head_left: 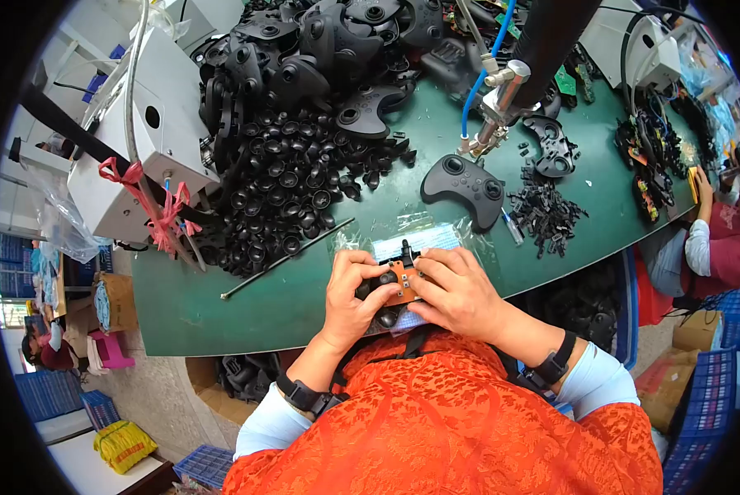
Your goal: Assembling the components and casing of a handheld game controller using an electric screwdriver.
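Note:
At the table's near edge I grip an orange-brown circuit board (404, 279) with black parts on it. My left hand (355, 289) closes on its left side, where round black pieces show beside the thumb. My right hand (454, 289) has its fingers bent onto the board's right side. A small black part sticks up from the board's far edge. Beneath the hands lies a clear plastic sheet over a bluish-white paper (432, 239). What sits under the board is partly hidden by my fingers.
On the green table (246, 318), black thumbstick caps (279, 173) and controller shells (324, 41) are heaped at the left. A game controller (465, 188) lies beyond my right hand, near small black parts (547, 214). A screwdriver (494, 115) hangs above. A thin rod (287, 257) lies left. Another person's hand (703, 194) is far right.

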Demonstrator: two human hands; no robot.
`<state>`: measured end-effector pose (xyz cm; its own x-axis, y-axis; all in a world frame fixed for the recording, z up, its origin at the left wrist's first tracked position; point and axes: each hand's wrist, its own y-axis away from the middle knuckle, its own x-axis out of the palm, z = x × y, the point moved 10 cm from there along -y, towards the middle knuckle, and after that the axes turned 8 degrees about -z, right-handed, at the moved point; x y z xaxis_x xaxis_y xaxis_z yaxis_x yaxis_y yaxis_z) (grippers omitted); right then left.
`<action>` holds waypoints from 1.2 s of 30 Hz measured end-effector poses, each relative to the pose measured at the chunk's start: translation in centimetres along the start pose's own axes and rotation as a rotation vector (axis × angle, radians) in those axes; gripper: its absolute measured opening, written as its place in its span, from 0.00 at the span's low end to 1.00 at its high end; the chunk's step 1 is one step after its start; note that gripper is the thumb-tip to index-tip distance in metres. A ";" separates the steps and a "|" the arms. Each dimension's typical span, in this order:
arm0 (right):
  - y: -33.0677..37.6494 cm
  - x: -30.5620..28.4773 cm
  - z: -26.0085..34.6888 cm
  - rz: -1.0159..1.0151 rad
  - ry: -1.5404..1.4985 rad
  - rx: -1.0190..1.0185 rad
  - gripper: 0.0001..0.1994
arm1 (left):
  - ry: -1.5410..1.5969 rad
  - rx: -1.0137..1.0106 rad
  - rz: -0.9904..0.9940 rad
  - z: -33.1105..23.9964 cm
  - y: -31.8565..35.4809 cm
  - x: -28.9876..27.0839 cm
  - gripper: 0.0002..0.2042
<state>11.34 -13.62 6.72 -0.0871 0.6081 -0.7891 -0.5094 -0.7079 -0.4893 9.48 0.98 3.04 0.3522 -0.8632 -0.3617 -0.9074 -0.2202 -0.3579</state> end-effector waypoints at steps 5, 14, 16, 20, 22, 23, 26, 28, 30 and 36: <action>-0.1 0.1 0.0 -0.011 -0.009 -0.002 0.21 | 0.017 -0.001 -0.011 0.1 0.1 -0.2 0.14; -0.5 -0.2 -0.1 -0.004 0.012 -0.019 0.21 | 0.074 -0.046 0.063 0.0 -0.7 -0.2 0.17; -0.2 -0.1 0.1 0.002 0.017 -0.021 0.21 | 0.049 -0.076 0.129 -0.7 -0.5 -0.6 0.21; -0.1 -0.1 0.2 0.008 0.025 -0.018 0.21 | 0.032 -0.044 0.196 -0.6 -1.0 -0.6 0.17; -0.1 -0.2 0.2 0.006 0.023 -0.022 0.22 | 0.014 -0.038 0.211 -0.1 -1.1 -0.7 0.16; -0.1 -0.2 0.2 0.008 0.018 -0.025 0.22 | -0.004 -0.035 0.225 0.1 -1.1 -0.6 0.15; -0.2 -0.2 0.1 0.011 0.023 -0.026 0.22 | -0.023 -0.036 0.172 0.3 -0.9 -1.1 0.13; -0.2 -0.2 0.1 0.007 0.024 -0.026 0.22 | -0.045 -0.021 0.157 -0.3 -1.1 -1.2 0.14; -0.2 -0.2 0.2 0.005 0.025 -0.027 0.22 | 0.039 -0.058 0.118 -1.2 -1.6 -1.3 0.13; -0.2 -0.1 0.2 0.020 0.034 -0.033 0.21 | -0.077 0.060 0.265 -1.6 -1.9 0.0 0.12</action>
<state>11.28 -13.44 7.01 -0.0672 0.5818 -0.8106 -0.4795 -0.7313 -0.4851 10.85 0.65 5.05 0.1227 -0.8493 -0.5135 -0.9558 0.0382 -0.2915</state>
